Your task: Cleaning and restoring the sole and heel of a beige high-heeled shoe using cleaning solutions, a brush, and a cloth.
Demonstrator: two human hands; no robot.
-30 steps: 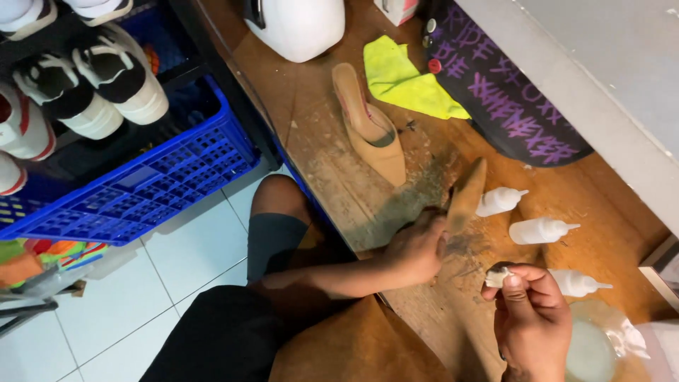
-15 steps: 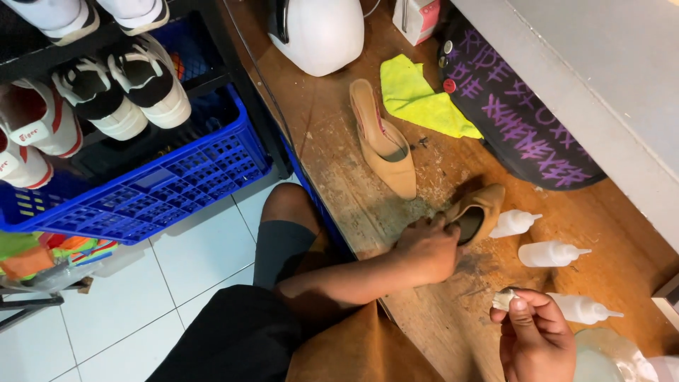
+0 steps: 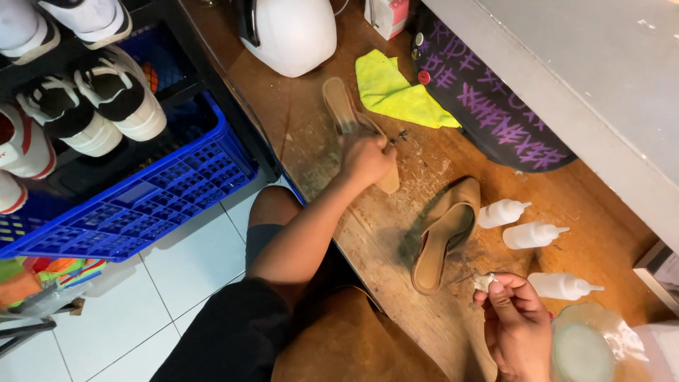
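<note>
Seen from the head camera, the person's left hand [image 3: 367, 157] reaches forward across the worn wooden workbench [image 3: 332, 191] and rests on top of a tan mule shoe [image 3: 342, 107] lying near the bench's far left part; the fingers curl down over the shoe's front half, closing on it, so only the heel end and the toe tip show. Just beyond this shoe lies a yellow cloth [image 3: 387, 90], and a white helmet-like shell [image 3: 290, 28] stands further back.

The right hand [image 3: 515, 324] is held close to the person, low at the near right, its thumb and forefinger pinched on a small whitish scrap [image 3: 484, 281]. Between the two hands the second tan mule [image 3: 447, 232] lies alone on the bench, opening up, touched by neither hand. Just beside its right edge lie three small white squeeze bottles [image 3: 532, 235] on their sides, nozzles pointing right. A black bag with purple markings [image 3: 495, 113] rests against the grey wall. To the left, below the bench, a blue plastic crate [image 3: 141, 191] sits under a rack of sneakers [image 3: 113, 85].
</note>
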